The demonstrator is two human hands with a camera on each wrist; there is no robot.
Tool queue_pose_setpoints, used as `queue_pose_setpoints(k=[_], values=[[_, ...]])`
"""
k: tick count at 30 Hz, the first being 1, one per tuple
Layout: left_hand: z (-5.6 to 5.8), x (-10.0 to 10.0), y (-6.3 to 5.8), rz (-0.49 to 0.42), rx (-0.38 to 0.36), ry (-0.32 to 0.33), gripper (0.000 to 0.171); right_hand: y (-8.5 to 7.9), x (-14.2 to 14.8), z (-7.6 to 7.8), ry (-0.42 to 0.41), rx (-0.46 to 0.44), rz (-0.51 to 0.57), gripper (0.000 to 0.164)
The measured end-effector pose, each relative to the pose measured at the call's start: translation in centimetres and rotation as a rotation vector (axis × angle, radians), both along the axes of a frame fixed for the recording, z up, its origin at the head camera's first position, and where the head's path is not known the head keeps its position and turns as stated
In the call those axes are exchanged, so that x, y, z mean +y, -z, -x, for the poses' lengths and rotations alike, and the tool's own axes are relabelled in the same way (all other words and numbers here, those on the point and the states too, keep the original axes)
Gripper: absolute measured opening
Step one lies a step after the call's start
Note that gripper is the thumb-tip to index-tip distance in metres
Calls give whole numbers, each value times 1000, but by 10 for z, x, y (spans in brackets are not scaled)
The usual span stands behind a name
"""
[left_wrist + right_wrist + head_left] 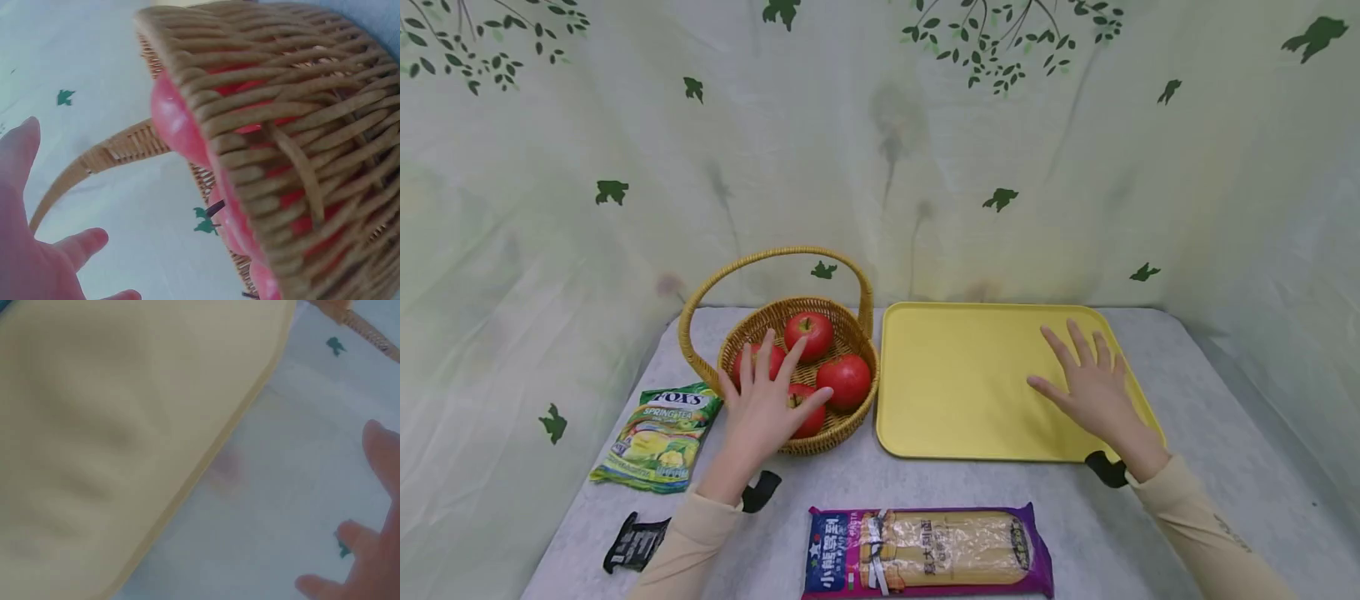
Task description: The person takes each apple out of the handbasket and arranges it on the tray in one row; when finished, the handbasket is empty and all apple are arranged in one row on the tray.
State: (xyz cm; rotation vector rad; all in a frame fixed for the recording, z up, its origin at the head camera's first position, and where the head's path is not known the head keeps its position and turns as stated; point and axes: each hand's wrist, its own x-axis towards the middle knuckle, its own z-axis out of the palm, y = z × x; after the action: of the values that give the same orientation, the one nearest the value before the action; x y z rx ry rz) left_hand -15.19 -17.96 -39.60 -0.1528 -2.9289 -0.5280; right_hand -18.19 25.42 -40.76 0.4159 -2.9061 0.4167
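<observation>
In the head view my left hand (765, 408) is spread over the near left side of a wicker basket (831, 444), its fingers overlapping two of the red apples (845, 382) inside. The left wrist view shows that hand (31, 231) beside the woven wall (312, 125), holding nothing, with apples (178, 122) showing over the rim. To the right, my other hand (1097, 392) hovers with fingers spread above a yellow tray (955, 383). Its shadow falls on the tray (175, 375) in the right wrist view, where the right hand (375, 550) holds nothing.
A green candy bag (658, 437) lies left of the basket. Nearer, a small black packet (636, 542) sits by the left sleeve. A purple pack of noodles (928, 552) lies at the front middle. The basket's tall handle (775, 257) arches up at the back.
</observation>
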Motion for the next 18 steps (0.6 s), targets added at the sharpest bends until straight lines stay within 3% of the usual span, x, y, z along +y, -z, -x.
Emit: queue_pose_setpoints(k=[9,18], values=[[-33,-22,-11,-228,-20,59,74,-12,-50,8,-312,-83,282,76],[-54,-45,2,-591,-62,47,58,-16,-121,18,-610,-240,545,69]])
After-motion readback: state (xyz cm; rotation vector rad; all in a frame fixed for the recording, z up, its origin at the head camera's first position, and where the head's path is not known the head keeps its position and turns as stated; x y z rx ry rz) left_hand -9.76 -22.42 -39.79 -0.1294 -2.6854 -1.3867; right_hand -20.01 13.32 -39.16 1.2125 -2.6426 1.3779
